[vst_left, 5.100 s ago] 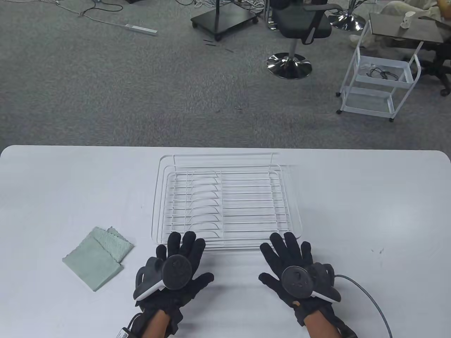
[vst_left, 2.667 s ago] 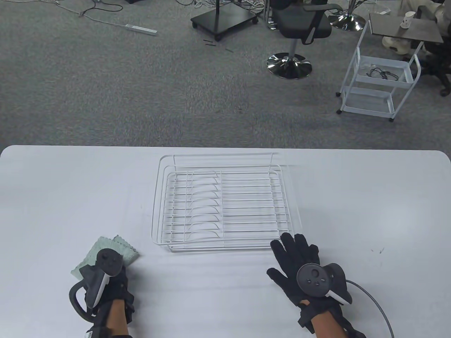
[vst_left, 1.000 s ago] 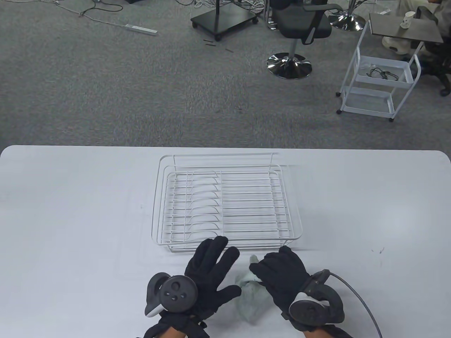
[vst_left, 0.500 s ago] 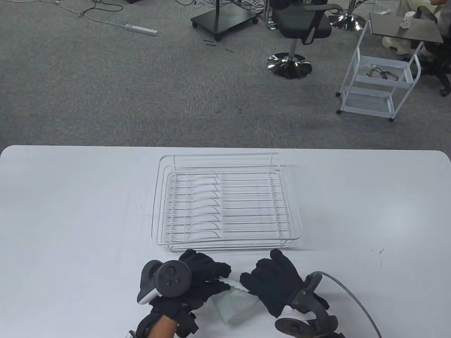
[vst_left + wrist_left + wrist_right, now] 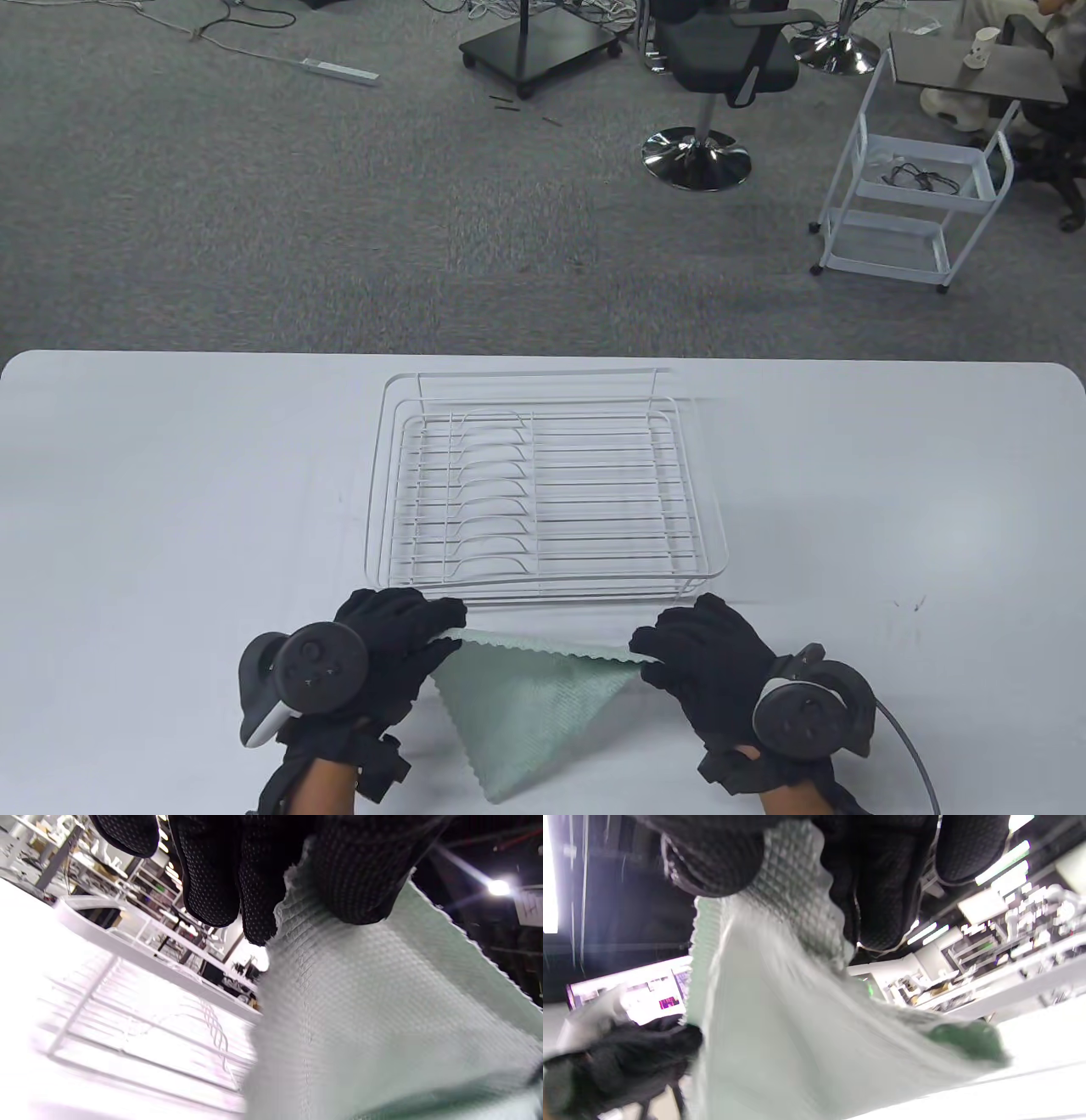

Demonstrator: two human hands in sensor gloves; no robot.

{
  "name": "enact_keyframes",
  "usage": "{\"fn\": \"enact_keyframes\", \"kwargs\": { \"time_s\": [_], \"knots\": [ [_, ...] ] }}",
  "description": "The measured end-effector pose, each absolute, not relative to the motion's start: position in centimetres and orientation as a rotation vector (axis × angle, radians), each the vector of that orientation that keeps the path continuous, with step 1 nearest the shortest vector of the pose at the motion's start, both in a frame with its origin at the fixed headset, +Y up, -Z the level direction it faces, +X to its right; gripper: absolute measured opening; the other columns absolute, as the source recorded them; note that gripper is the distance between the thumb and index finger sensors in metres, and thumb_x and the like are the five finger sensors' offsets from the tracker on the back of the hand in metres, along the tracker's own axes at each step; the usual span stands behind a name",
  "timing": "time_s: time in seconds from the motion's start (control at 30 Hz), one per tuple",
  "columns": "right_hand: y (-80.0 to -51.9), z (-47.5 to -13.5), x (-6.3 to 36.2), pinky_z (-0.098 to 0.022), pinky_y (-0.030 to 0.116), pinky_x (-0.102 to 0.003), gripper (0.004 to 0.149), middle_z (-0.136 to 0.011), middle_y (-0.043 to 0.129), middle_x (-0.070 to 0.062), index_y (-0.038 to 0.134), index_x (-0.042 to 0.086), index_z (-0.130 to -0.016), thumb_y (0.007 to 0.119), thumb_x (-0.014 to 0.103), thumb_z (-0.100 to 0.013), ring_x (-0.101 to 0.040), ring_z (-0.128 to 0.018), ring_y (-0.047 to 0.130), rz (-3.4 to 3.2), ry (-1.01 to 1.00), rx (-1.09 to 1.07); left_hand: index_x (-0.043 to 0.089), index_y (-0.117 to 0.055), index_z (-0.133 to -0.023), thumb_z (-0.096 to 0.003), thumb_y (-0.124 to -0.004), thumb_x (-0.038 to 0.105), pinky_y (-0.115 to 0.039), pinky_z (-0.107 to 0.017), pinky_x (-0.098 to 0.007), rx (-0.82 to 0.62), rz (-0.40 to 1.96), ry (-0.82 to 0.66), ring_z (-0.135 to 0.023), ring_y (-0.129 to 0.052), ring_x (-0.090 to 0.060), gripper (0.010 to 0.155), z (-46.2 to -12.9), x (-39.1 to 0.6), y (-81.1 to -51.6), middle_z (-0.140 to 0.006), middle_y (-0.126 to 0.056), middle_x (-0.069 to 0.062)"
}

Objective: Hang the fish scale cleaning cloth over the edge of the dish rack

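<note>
In the table view, the pale green waffle-textured cleaning cloth [image 5: 530, 705] is spread out just in front of the near rim of the white wire dish rack [image 5: 543, 492], which stands on the white counter [image 5: 170, 475]. The left hand [image 5: 382, 654] pinches the cloth's upper left corner and the right hand [image 5: 708, 666] pinches its upper right corner, so the scalloped top edge runs taut between them while a lower corner hangs toward the counter's near edge.

In the left wrist view, gloved fingers [image 5: 356, 870] clamp the cloth [image 5: 382, 1018], with the rack's rim [image 5: 140, 959] beside it.

In the right wrist view, fingers [image 5: 721, 861] grip a scalloped corner of the cloth [image 5: 780, 1018].
</note>
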State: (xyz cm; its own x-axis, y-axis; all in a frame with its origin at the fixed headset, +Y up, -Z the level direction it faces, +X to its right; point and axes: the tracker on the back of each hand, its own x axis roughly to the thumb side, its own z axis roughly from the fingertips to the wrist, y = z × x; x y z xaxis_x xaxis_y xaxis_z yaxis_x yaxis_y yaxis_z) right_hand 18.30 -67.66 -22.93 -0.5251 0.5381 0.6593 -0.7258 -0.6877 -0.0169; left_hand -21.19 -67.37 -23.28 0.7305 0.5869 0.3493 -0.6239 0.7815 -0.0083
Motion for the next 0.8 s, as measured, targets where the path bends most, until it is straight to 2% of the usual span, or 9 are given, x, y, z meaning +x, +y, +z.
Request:
{"fn": "enact_keyframes", "kwargs": {
  "time_s": [0.13,0.27,0.4,0.6,0.8],
  "knots": [
    [-67.7,-22.8,18.8,-0.067,0.06,-0.07,0.044,-0.082,0.096,-0.016,0.088,0.019,-0.088,0.067,0.042,-0.057,-0.046,-0.083,0.087,2.048,-0.299,0.801,0.026,-0.092,-0.095,-0.0532,-0.085,0.044,-0.055,-0.075,-0.071,0.173,0.713,-0.331,-0.098,-0.083,-0.037,0.046,-22.6,-21.9,-66.9,-0.092,-0.092,-0.004],
    [-67.0,-22.9,19.1,-0.068,0.054,-0.073,0.04,-0.089,0.092,-0.015,0.088,0.022,-0.089,0.074,0.044,-0.058,-0.047,-0.088,0.082,2.176,-0.417,0.748,0.028,-0.091,-0.095,-0.0534,-0.085,0.045,-0.052,-0.076,-0.071,0.192,0.654,-0.307,-0.104,-0.076,-0.038,0.046,-22.6,-21.5,-66.3,-0.101,-0.086,-0.004],
    [-65.4,-24.8,18.6,-0.069,0.051,-0.073,0.038,-0.091,0.091,-0.014,0.09,0.024,-0.088,0.078,0.044,-0.056,-0.049,-0.09,0.079,2.444,-0.485,0.659,0.028,-0.092,-0.095,-0.0536,-0.085,0.045,-0.05,-0.077,-0.071,0.159,0.54,-0.259,-0.108,-0.07,-0.039,0.045,-24.7,-20.7,-65.5,-0.105,-0.082,-0.005],
    [-64.1,-31.5,16.8,-0.07,0.052,-0.072,0.036,-0.09,0.092,-0.013,0.092,0.025,-0.085,0.081,0.043,-0.055,-0.048,-0.09,0.079,2.71,-0.401,0.545,0.026,-0.091,-0.095,-0.0542,-0.085,0.044,-0.05,-0.077,-0.071,0.042,0.338,-0.138,-0.109,-0.068,-0.039,0.045,-30.8,-19.5,-64.8,-0.106,-0.081,-0.004],
    [-65.0,-37.9,15.0,-0.07,0.052,-0.071,0.036,-0.09,0.092,-0.012,0.093,0.025,-0.083,0.082,0.043,-0.054,-0.047,-0.09,0.079,2.834,-0.221,0.528,0.021,-0.093,-0.093,-0.0551,-0.085,0.042,-0.049,-0.078,-0.07,-0.108,0.261,-0.104,-0.109,-0.066,-0.04,0.044,-36.1,-19.3,-66.2,-0.107,-0.08,-0.006]
  ]
}}
